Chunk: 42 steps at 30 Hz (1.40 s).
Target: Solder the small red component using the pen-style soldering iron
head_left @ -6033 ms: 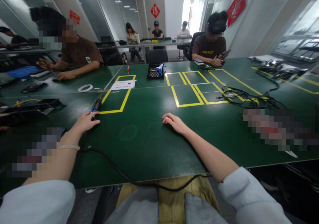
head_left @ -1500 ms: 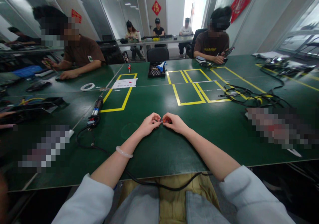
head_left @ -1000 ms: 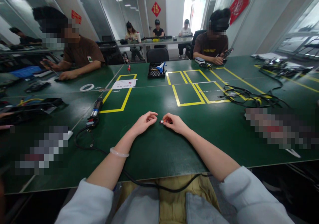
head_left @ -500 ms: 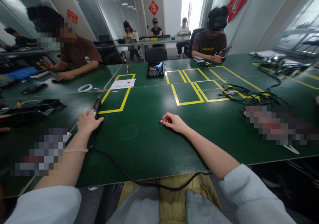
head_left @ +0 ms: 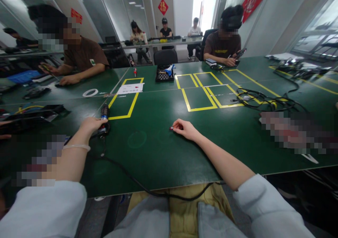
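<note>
Tray (head_left: 164, 79) beyond both hands (head_left: 93, 125) (head_left: 185, 129) holds a blue-and-white item (head_left: 169, 69).

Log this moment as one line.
left hand: holding black tool | right hand: pinching small red piece | black cable: hanging off table

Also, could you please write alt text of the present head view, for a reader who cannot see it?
A person's left hand holds a dark cylindrical tool on a green table, while the right hand pinches a tiny red-and-white piece, too small to identify. Yellow tape marks the table, a black tray stands farther back, and other people sit beyond.
</note>
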Motion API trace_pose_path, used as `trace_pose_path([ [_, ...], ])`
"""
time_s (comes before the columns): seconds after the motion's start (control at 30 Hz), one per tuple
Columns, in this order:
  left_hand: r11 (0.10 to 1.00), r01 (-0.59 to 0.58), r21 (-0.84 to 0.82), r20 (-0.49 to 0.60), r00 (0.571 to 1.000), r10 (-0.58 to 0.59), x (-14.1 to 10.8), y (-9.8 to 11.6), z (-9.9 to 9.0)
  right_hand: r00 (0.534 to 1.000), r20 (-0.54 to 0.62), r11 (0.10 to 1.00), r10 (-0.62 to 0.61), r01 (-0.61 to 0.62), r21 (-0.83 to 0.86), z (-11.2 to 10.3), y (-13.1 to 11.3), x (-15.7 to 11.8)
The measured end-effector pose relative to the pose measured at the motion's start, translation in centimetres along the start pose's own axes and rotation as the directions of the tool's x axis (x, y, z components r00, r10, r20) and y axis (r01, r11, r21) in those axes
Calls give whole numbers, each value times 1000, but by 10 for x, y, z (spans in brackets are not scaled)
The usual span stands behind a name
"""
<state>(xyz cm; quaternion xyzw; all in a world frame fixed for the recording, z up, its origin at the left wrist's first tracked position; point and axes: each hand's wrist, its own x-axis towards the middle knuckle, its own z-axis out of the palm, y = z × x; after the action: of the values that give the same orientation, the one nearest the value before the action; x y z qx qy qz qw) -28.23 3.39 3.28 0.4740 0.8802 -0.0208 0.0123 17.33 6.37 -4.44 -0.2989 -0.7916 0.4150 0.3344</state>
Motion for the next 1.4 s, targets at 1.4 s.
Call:
trace_pose_path([
  [1.4, 797, -604, 16, 23, 797, 604, -152, 248, 19, 999, 40, 999, 16, -15, -28, -10, 0, 4],
])
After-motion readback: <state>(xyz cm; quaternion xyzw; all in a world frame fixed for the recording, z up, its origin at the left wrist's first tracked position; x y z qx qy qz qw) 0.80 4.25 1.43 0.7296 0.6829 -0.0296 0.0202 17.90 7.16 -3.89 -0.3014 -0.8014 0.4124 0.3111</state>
